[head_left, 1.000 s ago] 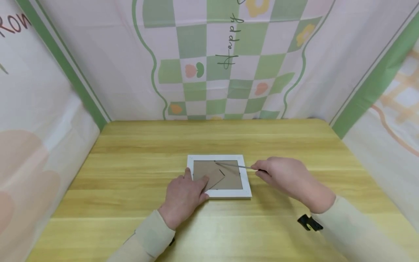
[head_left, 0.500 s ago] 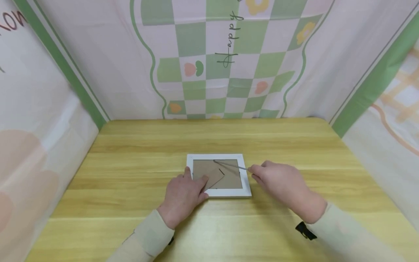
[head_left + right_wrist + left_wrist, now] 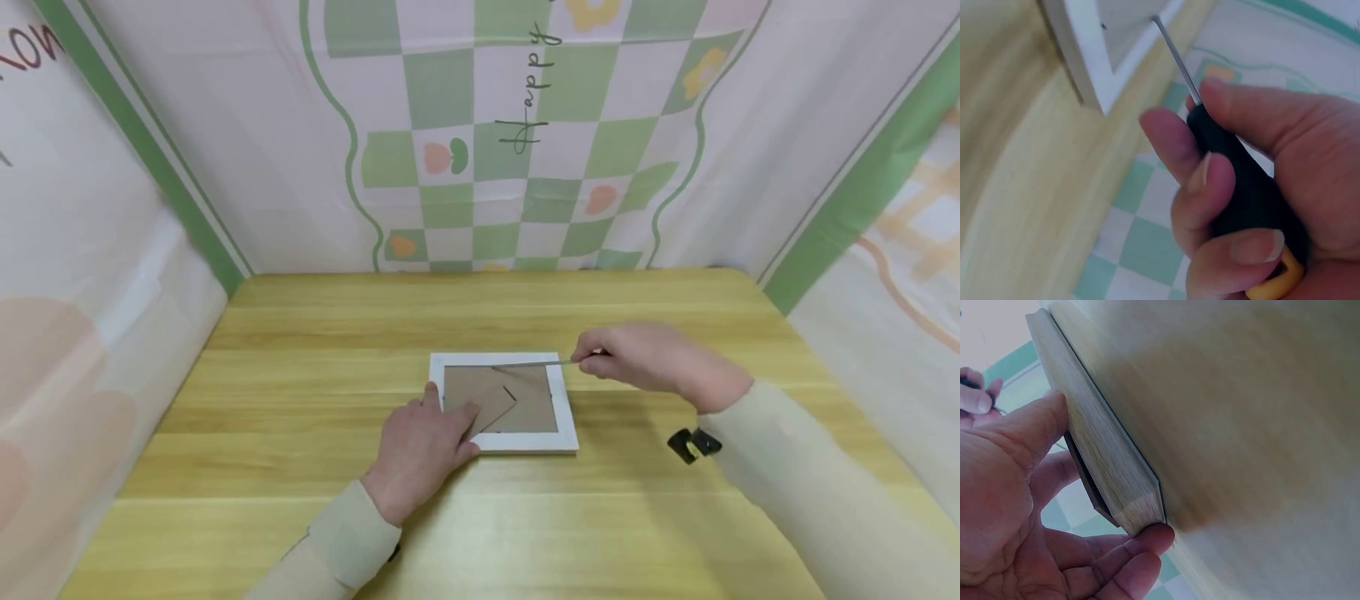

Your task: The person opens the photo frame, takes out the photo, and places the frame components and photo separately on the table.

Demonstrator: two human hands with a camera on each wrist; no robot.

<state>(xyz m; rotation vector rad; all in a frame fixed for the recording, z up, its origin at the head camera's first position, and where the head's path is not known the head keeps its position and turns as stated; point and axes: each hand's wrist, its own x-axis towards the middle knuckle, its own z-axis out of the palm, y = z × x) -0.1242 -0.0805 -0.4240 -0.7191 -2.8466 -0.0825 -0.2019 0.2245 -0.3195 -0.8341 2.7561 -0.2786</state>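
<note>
A white picture frame (image 3: 564, 408) lies face down on the wooden table, its brown backing board (image 3: 531, 419) and slanted stand flap (image 3: 495, 408) facing up. My left hand (image 3: 416, 454) holds the frame's near left corner, one finger over the flap. The left wrist view shows the thumb against the frame's side (image 3: 1097, 425) and other fingertips at its corner. My right hand (image 3: 648, 358) grips a screwdriver (image 3: 1235, 169) by its black handle with a yellow end. Held almost flat over the frame, its thin metal shaft (image 3: 532, 364) reaches the backing's far edge with the tip.
The wooden table (image 3: 337, 317) spreads around the frame on all sides. Behind it hangs a cloth with green and white checks (image 3: 498, 200). Pale printed cloths (image 3: 112, 250) also close off the sides. A black strap piece (image 3: 693, 446) sits under the right sleeve.
My right hand first came slightly nearer, then rose and moved toward the far side, swinging the screwdriver handle while its tip stayed at the backing's far edge. My left hand and the frame stayed put.
</note>
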